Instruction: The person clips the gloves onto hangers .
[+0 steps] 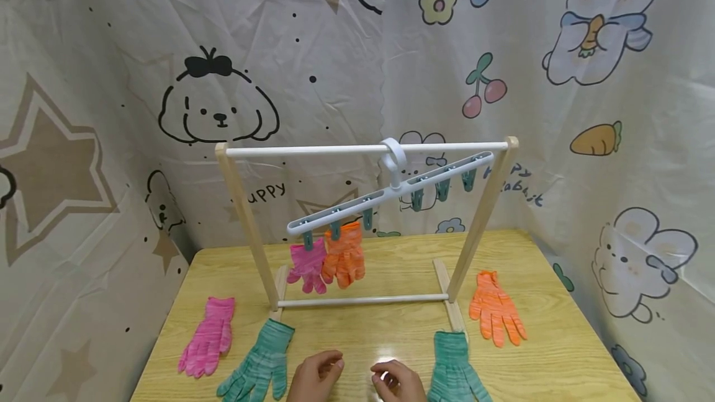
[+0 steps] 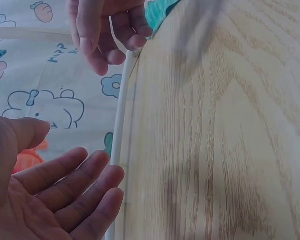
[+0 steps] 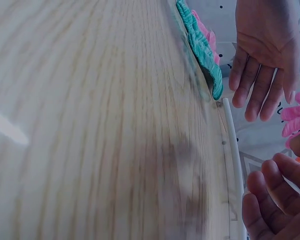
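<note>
My left hand (image 1: 316, 377) and right hand (image 1: 398, 382) hover apart at the front of the table, fingers loosely bent and holding nothing. In the left wrist view, the left palm (image 2: 50, 200) is bare. Nearest the left hand lies a green glove (image 1: 259, 361); another green glove (image 1: 455, 365) lies beside the right hand. A pink glove (image 1: 208, 337) is flat at the far left, an orange glove (image 1: 496, 309) at the right. Above, a grey-white clip hanger (image 1: 357, 205) tilts down to the left, with a pink glove (image 1: 307, 265) and an orange glove (image 1: 347, 256) hanging from it.
A rack with wooden legs (image 1: 246, 222) stands on the wooden table (image 1: 357, 346). The hanger's hook circles its white top rod (image 1: 307, 151), and a lower rod (image 1: 363, 301) crosses near the table. Several green clips on the hanger's right half hold nothing. Printed curtains (image 1: 335, 92) surround the table.
</note>
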`<state>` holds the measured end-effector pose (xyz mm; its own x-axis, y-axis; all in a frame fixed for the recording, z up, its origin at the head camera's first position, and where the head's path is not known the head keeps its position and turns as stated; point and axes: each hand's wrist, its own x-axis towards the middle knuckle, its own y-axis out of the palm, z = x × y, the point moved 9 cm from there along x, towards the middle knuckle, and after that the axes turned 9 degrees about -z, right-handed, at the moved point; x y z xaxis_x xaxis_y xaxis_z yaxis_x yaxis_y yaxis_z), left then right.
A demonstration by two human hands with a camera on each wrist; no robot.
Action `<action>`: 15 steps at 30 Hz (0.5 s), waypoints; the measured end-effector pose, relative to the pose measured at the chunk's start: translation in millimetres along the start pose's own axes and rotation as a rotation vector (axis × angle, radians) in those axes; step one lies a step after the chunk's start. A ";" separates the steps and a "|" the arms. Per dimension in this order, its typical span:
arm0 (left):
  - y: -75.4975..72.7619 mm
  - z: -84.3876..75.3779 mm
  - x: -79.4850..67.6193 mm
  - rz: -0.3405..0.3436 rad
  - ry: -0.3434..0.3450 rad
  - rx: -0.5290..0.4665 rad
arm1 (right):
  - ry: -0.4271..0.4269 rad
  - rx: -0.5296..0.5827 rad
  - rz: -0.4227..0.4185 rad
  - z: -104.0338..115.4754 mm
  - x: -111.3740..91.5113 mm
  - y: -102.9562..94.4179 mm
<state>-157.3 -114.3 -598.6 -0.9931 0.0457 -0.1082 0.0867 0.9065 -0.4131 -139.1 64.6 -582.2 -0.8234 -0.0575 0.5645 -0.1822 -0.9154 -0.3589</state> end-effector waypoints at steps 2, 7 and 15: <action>0.7 0.6 -0.5 0.004 -0.006 -0.001 | 0.003 0.012 0.015 -3.7 -1.6 1.1; 2.0 3.4 -1.7 0.023 -0.021 -0.007 | 0.045 0.026 0.057 -7.6 -4.1 2.3; 4.1 7.1 -2.2 0.048 -0.034 -0.014 | 0.079 0.036 0.111 -7.9 -7.7 4.1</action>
<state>-154.3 -113.7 -606.5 -0.9845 0.0758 -0.1582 0.1333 0.9093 -0.3941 -137.7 64.4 -593.8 -0.8775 -0.1293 0.4619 -0.0691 -0.9189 -0.3885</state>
